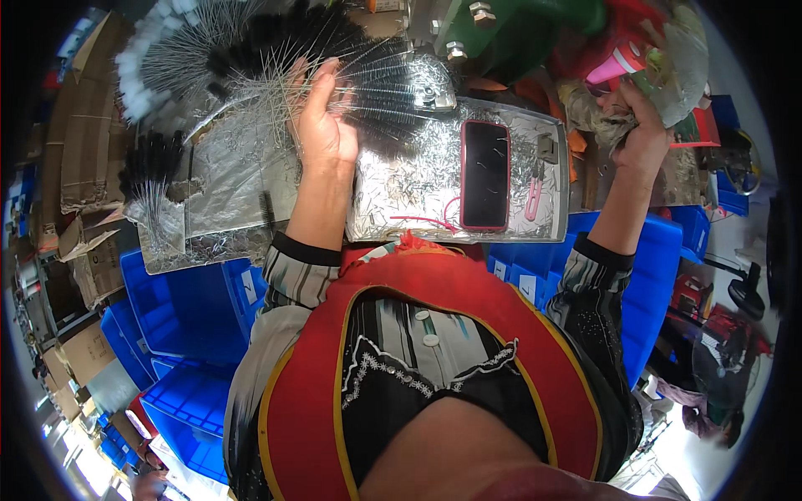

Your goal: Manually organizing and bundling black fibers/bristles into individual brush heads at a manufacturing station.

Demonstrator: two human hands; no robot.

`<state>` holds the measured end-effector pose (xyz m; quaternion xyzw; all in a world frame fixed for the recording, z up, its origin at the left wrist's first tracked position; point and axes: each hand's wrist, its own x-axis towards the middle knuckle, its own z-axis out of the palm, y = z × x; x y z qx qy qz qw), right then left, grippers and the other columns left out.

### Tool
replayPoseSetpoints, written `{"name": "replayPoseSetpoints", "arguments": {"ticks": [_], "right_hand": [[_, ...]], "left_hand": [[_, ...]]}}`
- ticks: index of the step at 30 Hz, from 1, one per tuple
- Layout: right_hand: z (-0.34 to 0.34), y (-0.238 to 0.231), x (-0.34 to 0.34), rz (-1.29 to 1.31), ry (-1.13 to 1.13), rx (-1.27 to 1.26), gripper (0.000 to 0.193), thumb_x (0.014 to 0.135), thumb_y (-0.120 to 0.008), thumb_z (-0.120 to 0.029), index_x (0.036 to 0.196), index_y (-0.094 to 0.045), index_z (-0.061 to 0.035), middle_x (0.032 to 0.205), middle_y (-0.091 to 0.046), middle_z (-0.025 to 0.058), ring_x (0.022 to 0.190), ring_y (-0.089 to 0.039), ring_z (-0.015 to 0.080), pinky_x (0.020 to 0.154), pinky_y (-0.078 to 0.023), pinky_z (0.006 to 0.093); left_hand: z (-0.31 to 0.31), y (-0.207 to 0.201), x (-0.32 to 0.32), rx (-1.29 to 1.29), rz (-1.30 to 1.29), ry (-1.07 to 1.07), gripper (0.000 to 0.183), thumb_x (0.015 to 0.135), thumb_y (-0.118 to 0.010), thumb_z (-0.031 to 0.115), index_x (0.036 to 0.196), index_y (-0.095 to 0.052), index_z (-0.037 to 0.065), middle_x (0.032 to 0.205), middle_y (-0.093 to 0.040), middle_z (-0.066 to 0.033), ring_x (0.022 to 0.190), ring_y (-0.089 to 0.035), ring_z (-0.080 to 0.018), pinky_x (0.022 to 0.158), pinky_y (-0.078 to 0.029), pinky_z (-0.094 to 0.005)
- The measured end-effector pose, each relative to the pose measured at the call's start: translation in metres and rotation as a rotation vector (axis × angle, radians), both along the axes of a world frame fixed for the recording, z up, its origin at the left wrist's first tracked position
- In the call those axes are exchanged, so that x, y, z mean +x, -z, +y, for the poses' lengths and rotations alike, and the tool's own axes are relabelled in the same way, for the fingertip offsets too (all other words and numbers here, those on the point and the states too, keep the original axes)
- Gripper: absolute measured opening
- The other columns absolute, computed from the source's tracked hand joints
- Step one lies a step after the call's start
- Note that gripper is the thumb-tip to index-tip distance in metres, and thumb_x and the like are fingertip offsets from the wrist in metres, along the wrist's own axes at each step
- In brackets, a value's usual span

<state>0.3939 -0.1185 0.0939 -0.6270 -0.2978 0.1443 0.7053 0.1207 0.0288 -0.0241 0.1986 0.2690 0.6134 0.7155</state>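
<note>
While the left hand [322,117] grips a fan of wire brushes [276,58] over the foil-covered bench [242,163], the right hand [643,134] clutches a rag bundle [597,117]; sorting appears underway, needing a steady pinch.

a foil-covered tabletop [251,167] fills the upper middle, its surface crinkled and shiny. blue plastic bins [180,309] stand stacked under and beside it, more of them at the right [660,250]. flattened cardboard boxes [83,142] lean in a pile on the left (some torn open). a green metal machine frame [535,25] with large bolts rises behind. daylight glares pale along the lower edges on both sides.
</note>
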Motion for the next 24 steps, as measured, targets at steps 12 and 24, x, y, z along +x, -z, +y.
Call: {"name": "replayPoseSetpoints", "arguments": {"ticks": [12, 24], "right_hand": [[-0.004, -0.004, 0.007, 0.023, -0.048, -0.049, 0.014, 0.073, -0.056, -0.006, 0.071, -0.056, 0.0073, 0.059, -0.054, 0.0121, 0.056, -0.055, 0.0213, 0.058, -0.045, 0.0312], [-0.004, -0.018, 0.007, 0.023, -0.074, -0.077, 0.018, 0.072, -0.058, -0.009, 0.065, -0.056, 0.0073, 0.057, -0.053, 0.0127, 0.058, -0.055, 0.0228, 0.057, -0.044, 0.0314]], "left_hand": [[0.002, -0.003, -0.001, -0.04, 0.018, 0.032, 0.036, 0.08, -0.053, 0.0, 0.114, -0.044, 0.008, 0.1, -0.06, -0.0131, 0.086, -0.057, -0.0183, 0.075, -0.049, -0.0316], [0.006, 0.001, -0.003, -0.055, 0.031, 0.076, 0.041, 0.08, -0.053, 0.0, 0.118, -0.041, 0.009, 0.101, -0.059, -0.0146, 0.082, -0.057, -0.0183, 0.071, -0.05, -0.0303]]}}
